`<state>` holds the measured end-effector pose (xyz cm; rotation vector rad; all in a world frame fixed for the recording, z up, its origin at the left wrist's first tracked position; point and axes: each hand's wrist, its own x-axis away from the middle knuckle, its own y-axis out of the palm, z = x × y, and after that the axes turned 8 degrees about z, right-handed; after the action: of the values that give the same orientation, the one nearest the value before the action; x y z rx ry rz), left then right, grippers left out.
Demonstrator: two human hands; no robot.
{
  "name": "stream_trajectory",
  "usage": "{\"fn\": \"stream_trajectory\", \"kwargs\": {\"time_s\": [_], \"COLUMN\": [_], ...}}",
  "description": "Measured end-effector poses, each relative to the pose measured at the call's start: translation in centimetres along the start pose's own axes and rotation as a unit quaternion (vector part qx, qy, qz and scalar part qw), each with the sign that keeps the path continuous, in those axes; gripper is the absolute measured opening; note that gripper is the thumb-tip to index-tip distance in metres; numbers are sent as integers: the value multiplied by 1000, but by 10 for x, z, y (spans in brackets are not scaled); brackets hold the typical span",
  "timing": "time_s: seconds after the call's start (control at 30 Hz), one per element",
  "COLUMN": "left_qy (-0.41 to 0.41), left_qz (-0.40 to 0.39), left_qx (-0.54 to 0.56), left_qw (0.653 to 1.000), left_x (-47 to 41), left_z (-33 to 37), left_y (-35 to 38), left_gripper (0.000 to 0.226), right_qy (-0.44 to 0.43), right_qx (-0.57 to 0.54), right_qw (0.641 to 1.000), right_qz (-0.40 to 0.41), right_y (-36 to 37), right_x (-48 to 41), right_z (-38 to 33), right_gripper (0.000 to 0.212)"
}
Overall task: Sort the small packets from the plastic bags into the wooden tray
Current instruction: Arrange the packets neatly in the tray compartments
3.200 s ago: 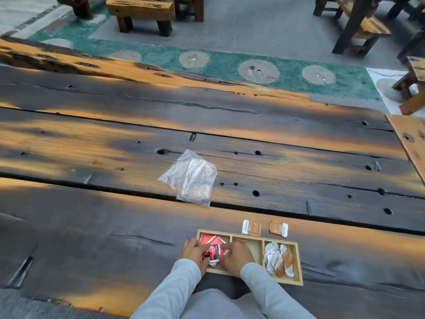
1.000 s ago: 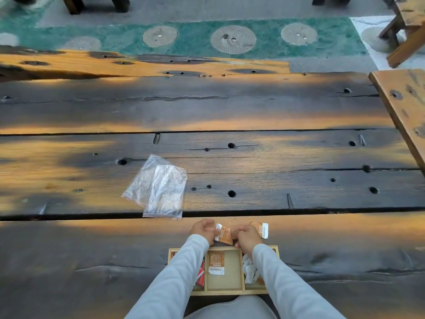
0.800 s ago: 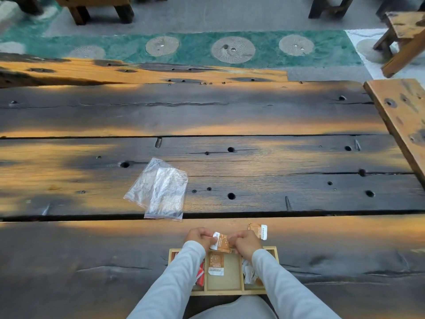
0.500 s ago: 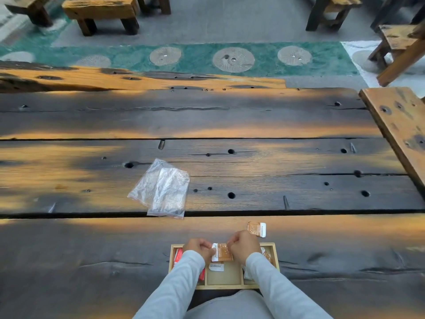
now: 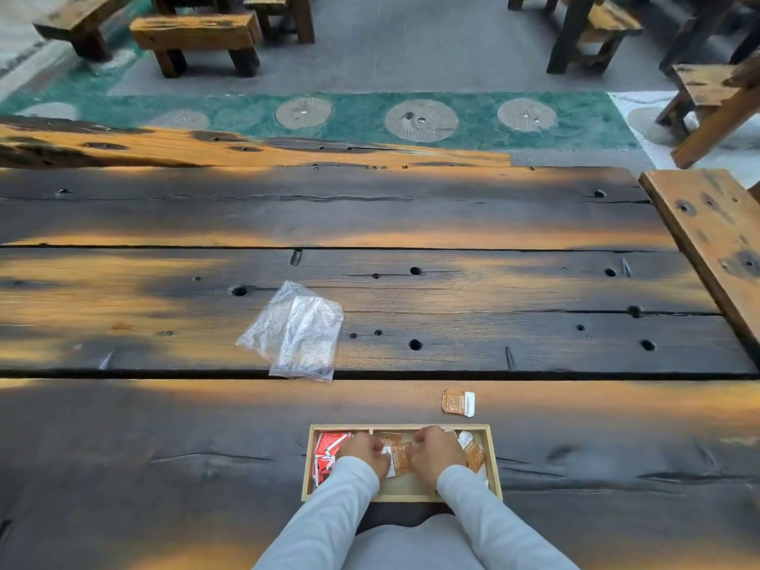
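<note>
Since a second ago we lowered both hands, left hand and right hand pinching one orange packet, into the wooden tray at lower centre; one stray packet remains on the counter.

Soft, even daylight, with no hard shadows. Warm orange patches streak the dark counter between duller stretches. The clear plastic bags catch a pale sheen. Focus is fairly sharp throughout; wide-angle distortion bends the plank lines and benches near the edges.
</note>
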<state>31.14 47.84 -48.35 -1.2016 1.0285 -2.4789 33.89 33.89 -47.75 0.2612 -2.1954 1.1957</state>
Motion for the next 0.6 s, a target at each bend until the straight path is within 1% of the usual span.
{"fn": "stream_trajectory", "kwargs": {"time_s": [0.1,0.23,0.43,0.6], "left_qy": [4,20,51,82], "left_qz": [11,11,-13,-31], "left_qx": [-7,-19,-42,-34], "left_qw": [1000,1000,998,996], "left_x": [0,0,5,9], "left_z": [-3,-5,1,9], "left_y": [3,3,9,15], "left_gripper": [28,25,20,23], "right_qy": [0,-1,-3,-2], "right_qx": [-10,-42,-94,-141], "right_qw": [1000,999,996,990], "right_qz": [-8,-16,3,24], "right_y": [1,-2,-4,-10], "right_x": [3,7,8,9], "right_z": [2,6,24,33], "right_gripper": [42,36,30,26]}}
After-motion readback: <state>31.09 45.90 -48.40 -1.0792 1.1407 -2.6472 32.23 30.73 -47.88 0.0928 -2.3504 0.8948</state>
